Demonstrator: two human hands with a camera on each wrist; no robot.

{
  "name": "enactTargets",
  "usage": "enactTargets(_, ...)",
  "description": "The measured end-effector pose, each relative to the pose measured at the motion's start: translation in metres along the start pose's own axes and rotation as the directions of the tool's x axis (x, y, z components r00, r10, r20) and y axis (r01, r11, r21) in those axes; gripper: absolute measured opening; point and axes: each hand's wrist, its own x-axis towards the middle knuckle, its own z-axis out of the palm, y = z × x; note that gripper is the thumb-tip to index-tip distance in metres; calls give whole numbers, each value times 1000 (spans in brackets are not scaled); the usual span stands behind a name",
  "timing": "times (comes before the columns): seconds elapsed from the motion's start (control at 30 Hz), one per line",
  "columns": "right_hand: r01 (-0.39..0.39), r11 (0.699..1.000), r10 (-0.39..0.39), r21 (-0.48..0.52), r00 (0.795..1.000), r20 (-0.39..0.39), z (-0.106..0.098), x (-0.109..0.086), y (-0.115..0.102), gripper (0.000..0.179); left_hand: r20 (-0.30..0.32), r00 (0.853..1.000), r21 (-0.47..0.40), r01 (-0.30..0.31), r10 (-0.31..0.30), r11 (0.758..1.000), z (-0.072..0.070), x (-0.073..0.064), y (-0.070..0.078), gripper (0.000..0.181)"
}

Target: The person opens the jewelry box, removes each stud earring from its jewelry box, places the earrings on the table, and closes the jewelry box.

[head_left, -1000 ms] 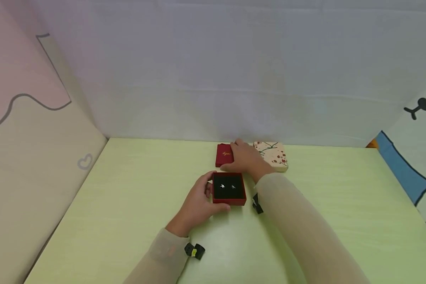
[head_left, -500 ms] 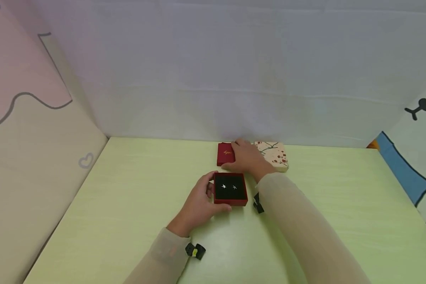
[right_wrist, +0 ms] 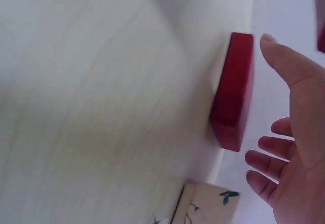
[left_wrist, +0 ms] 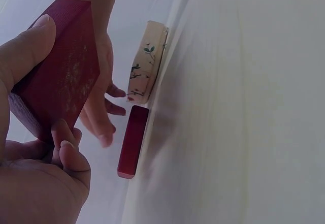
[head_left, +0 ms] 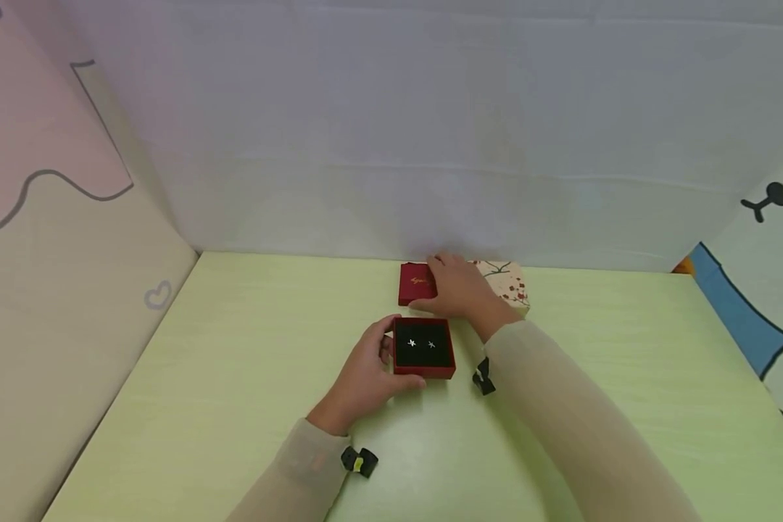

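Note:
My left hand grips a red jewelry box by its left side, fingers behind and thumb along the front. Two small star-shaped earrings sit on its black insert. In the left wrist view the underside of this box shows, tilted, with the thumb and fingertips on it. Beyond it on the table lies a red box lid with gold lettering. My right hand hovers over the lid's right part, hiding some of it. In the right wrist view its fingers are spread and apart from the lid.
A cream box with a blossom-branch print lies right of the red lid, partly behind my right hand. Both lie by the table's back edge, against a pale hanging cloth. Patterned cloths flank the table.
My right hand and forearm have shifted slightly to the right, covering more of the cream box. The left hand keeps its grip on the jewelry box in nearly the same place.

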Motion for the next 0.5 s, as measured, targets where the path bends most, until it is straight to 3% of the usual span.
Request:
enactTargets(0.27,-5,985,14,172,999,-48,-9,-22,-6,93,-9,1000,9,-8,8,1000,0,0,-3,98)
enactTargets(0.5,-74,918,108,391,992,-65,-11,-53,-9,72,-8,1000,8,0,0,1000,1,0,-4,99)
